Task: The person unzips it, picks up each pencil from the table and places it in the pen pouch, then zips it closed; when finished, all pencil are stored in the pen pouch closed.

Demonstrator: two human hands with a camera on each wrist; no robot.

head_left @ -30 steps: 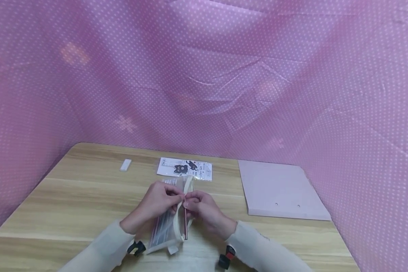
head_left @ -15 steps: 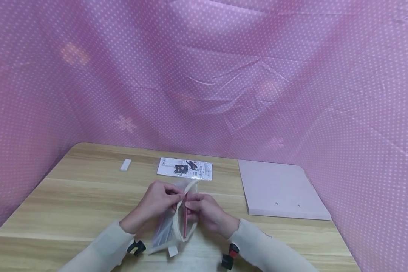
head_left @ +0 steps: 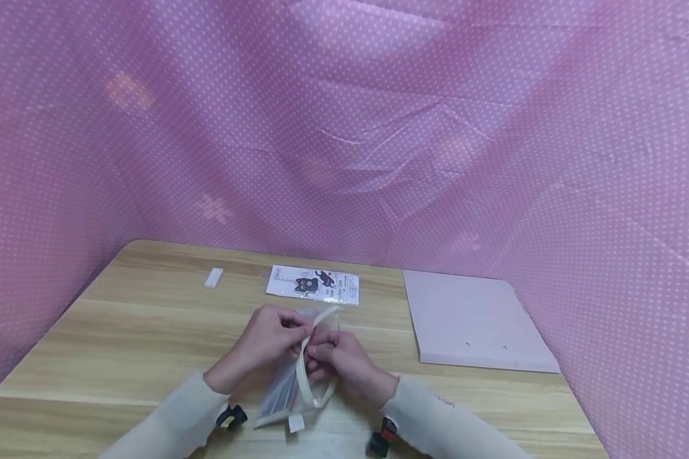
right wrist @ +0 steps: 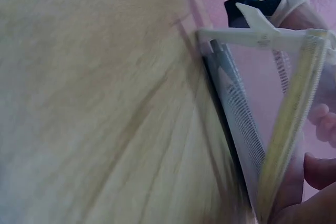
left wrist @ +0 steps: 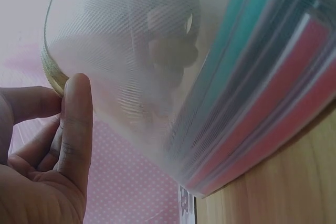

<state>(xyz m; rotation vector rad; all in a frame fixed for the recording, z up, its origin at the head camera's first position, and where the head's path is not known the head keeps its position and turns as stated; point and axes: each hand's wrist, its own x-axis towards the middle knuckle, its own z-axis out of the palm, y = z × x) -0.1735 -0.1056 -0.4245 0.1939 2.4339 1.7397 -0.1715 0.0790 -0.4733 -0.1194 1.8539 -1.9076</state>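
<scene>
A translucent mesh zip pouch [head_left: 289, 389] with a cream zipper edge stands tilted on the table, its mouth gaping to the right. Teal, grey and red stick-shaped items [left wrist: 262, 108] lie inside it, seen through the mesh in the left wrist view. My left hand [head_left: 270, 338] pinches the zipper edge between thumb and finger. At the mouth is my right hand [head_left: 344, 360], its fingers bent and partly inside the pouch. Whether those fingers hold anything is hidden. In the right wrist view only part of the right hand [right wrist: 315, 198] shows, beside the zipper edge.
A flat ruler-set packet [head_left: 312, 285] with black cat pictures lies behind the pouch. Farther left is a small white block [head_left: 214, 277]. A pale pink folder-like board [head_left: 476, 319] lies at the right. Pink dotted cloth [head_left: 344, 127] hangs around the table.
A thin red stick, held by my right hand at the mouth earlier, no longer shows there. The right fingers have moved left into the opening. The left hand keeps its pinch.
</scene>
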